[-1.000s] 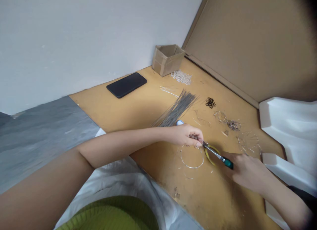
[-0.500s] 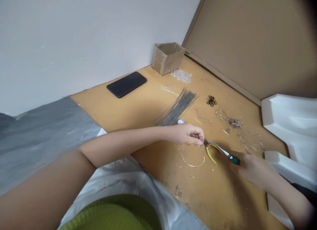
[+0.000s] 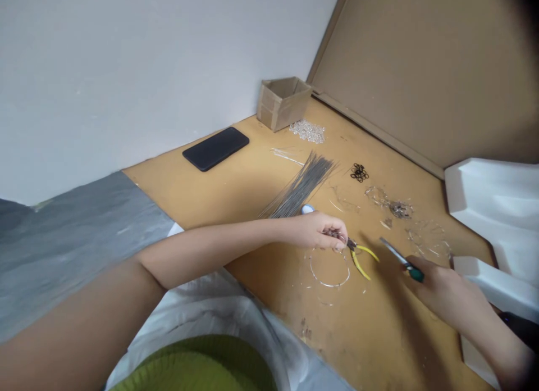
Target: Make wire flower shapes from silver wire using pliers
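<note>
My left hand (image 3: 322,232) is closed around a small cluster of thin metal wire pieces (image 3: 332,233), partly hidden by the fingers. Just below it, a thin wire ring (image 3: 330,285) rests on the wooden surface. Yellow-handled pliers (image 3: 357,262) lie by my left fingertips with their handles spread. Off to the right, my right hand (image 3: 438,281) grips a green-handled tool (image 3: 402,262) with a slim metal shaft pointing up and left, apart from the pliers. A bundle of straight grey wires (image 3: 304,186) lies beyond my left hand.
At the back stand a cardboard box (image 3: 283,107) and a pile of small clear pieces (image 3: 308,131). A black phone (image 3: 217,148) lies at left. Small black rings (image 3: 359,172) and tangled wire bits (image 3: 400,209) are on the right, near white moulded foam (image 3: 490,205).
My right hand has drawn the green-handled tool away to the right from my left fingertips and the pliers. My left hand has stayed nearly in place, still closed.
</note>
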The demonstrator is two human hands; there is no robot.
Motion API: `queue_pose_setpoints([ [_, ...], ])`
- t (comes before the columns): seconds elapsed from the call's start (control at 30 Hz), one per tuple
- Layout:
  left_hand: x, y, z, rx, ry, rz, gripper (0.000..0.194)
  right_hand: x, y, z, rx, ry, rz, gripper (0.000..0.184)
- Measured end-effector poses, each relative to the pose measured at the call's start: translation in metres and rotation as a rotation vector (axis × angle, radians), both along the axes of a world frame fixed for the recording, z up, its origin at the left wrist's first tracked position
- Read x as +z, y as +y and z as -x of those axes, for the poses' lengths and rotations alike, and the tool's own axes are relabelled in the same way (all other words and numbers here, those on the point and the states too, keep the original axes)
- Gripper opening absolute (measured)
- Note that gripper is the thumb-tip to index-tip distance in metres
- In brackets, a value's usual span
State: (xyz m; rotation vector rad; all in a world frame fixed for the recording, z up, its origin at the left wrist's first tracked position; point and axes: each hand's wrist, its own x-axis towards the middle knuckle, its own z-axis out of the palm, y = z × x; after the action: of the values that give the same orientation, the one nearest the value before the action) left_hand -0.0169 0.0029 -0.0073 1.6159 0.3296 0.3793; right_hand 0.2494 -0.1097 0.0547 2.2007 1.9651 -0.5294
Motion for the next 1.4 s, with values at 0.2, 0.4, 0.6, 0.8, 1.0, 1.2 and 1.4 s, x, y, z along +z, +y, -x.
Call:
queue_pose_setpoints([
  [0.2,-0.003,-0.001,-0.001,-0.058,-0.034,0.006,0.010,0.002,0.000,0.019,-0.022,0.685,0.370,0.021],
  [0.4,-0.001,-0.001,-0.001,-0.057,-0.047,0.045,0.008,-0.005,0.000,0.035,0.079,0.521,0.359,0.017],
  [0.6,-0.003,0.000,-0.001,-0.086,-0.038,0.027,0.008,-0.001,0.001,0.054,0.161,0.316,0.261,0.010],
  [0.8,-0.003,-0.001,-0.002,-0.067,-0.010,0.010,0.008,0.004,0.003,0.059,0.189,0.229,0.232,0.008],
  [1.0,-0.001,-0.001,-0.001,-0.079,-0.016,0.046,0.006,0.006,0.003,0.058,0.185,0.270,0.271,0.010],
  [1.2,-0.002,-0.001,-0.002,-0.091,-0.023,0.047,0.006,0.003,0.001,0.060,0.204,0.278,0.276,0.011],
  [1.4,-0.001,-0.002,-0.003,-0.109,0.015,0.130,0.006,-0.006,0.000,0.055,0.228,0.236,0.246,0.007],
])
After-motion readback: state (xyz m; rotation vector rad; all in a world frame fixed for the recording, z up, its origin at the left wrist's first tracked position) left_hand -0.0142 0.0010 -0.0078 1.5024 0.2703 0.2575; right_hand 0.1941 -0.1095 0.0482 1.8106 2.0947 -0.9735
